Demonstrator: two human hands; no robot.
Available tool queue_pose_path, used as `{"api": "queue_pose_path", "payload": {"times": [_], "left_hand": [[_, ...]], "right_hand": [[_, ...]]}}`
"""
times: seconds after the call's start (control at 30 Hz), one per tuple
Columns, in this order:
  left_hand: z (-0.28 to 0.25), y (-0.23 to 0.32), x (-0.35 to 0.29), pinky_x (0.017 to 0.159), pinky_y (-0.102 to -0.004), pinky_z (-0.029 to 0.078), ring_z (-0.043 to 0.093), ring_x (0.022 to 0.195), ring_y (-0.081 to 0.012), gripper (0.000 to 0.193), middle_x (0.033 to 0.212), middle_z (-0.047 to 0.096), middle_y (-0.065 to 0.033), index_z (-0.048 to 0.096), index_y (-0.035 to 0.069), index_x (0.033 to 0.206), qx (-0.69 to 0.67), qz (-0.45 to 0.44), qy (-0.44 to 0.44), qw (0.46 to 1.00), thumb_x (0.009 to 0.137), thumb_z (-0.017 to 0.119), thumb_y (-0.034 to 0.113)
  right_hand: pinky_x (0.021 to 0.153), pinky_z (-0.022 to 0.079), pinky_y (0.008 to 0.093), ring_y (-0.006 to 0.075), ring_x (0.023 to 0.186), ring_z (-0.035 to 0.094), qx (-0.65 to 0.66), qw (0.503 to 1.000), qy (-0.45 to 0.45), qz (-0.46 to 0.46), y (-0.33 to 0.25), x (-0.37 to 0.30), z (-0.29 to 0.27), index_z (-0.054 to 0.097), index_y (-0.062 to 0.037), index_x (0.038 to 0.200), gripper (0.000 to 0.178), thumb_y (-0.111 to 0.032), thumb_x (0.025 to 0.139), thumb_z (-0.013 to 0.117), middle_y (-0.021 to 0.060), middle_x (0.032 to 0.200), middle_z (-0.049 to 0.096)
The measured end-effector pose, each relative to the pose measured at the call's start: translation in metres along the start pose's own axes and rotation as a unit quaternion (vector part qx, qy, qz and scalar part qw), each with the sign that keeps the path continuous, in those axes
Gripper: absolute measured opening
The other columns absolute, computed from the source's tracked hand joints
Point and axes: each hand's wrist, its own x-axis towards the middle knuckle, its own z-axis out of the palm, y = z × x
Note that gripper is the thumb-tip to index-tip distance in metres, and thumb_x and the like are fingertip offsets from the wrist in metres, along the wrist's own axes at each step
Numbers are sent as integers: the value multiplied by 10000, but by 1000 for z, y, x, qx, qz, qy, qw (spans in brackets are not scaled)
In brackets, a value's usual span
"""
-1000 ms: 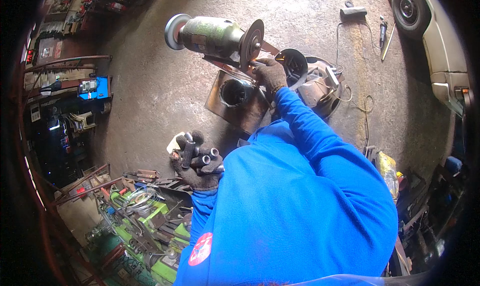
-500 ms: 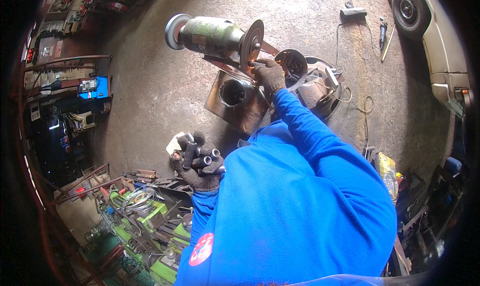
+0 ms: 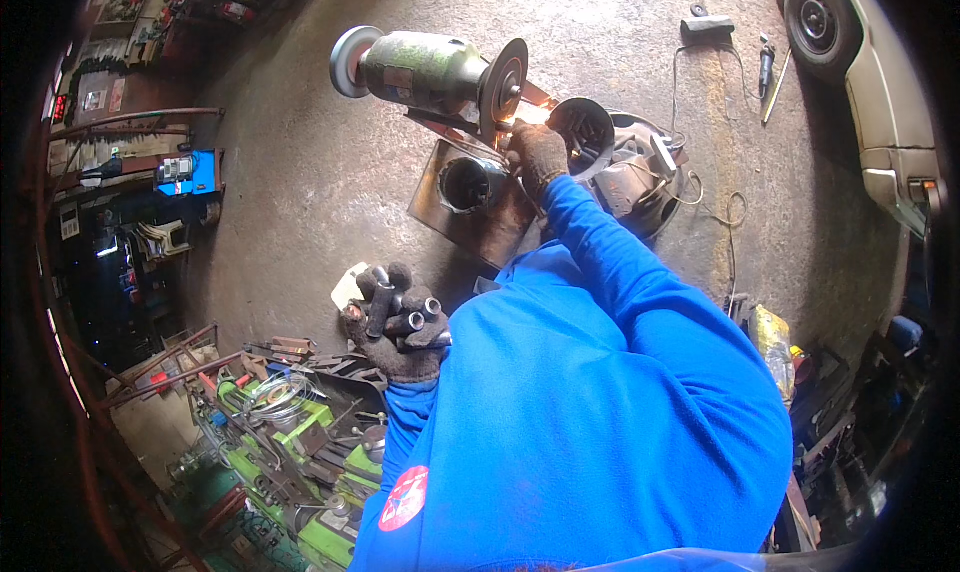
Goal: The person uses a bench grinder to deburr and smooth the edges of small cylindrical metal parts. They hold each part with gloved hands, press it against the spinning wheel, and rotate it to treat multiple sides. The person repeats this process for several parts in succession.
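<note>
A bench grinder with a worn green body (image 3: 425, 69) stands ahead of me, with a grinding wheel (image 3: 503, 82) on its right end and a paler wheel (image 3: 353, 62) on its left. My gloved right hand (image 3: 540, 154) is closed on a short dark metal tube, mostly hidden by the fingers, at the right wheel's near edge. Bright sparks (image 3: 533, 112) fly there. Several short metal tubes (image 3: 380, 309) rest in my gloved left hand (image 3: 385, 350), its fingers curled round them, low on the left. Beside my right hand, a round metal can (image 3: 598, 162) contains more dark pieces.
Under the grinder is a rusty metal plate (image 3: 430, 204) with a round pipe (image 3: 468, 185). Cables and equipment (image 3: 632, 187) lie right of the can. A hand tool (image 3: 766, 70) is on the floor near a parked vehicle (image 3: 890, 102). Green machinery (image 3: 300, 427) fills the lower left.
My right hand has turned slightly, its extended finger now drawn in, and the sparks have grown much brighter. My left hand with the tubes has hardly moved.
</note>
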Motion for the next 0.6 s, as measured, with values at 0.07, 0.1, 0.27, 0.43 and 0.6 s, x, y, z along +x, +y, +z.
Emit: {"api": "queue_pose_path", "payload": {"times": [0.07,0.1,0.27,0.43,0.6], "left_hand": [[5,-3,2,605,-297,596,648,929,-114,422,1487,635,-43,781,264,1380,-12,-12,2,1000,993,784,430],[7,-3,3,611,-304,599,649,929,-114,421,1484,636,-42,781,265,1379,-18,-18,3,1000,991,787,429],[3,-3,2,655,-345,606,648,919,-111,423,1476,639,-38,779,271,1377,-50,-34,-14,998,982,798,422],[4,-3,3,691,-359,607,642,908,-105,429,1478,640,-24,777,272,1382,-64,-57,-32,996,979,798,418],[2,-2,5,695,-375,609,635,909,-102,436,1476,645,-21,773,273,1390,-70,-63,-35,995,980,798,417]], "right_hand": [[626,575,329,190,736,737,412,879,14,240,0,3,12,768,-32,1298,335,-155,989,726,144,972,809],[600,557,315,176,720,724,505,811,9,294,3,4,17,751,-27,1313,339,-134,991,731,149,976,805],[527,501,264,123,670,677,596,706,4,383,-26,5,-10,705,-5,1368,400,-19,970,745,149,994,797],[526,513,271,137,647,675,619,680,34,392,-32,4,-11,726,-16,1350,444,84,918,751,138,966,797],[514,502,261,126,635,663,613,690,41,383,-34,3,-12,742,-34,1354,407,24,953,767,121,952,798]]}}
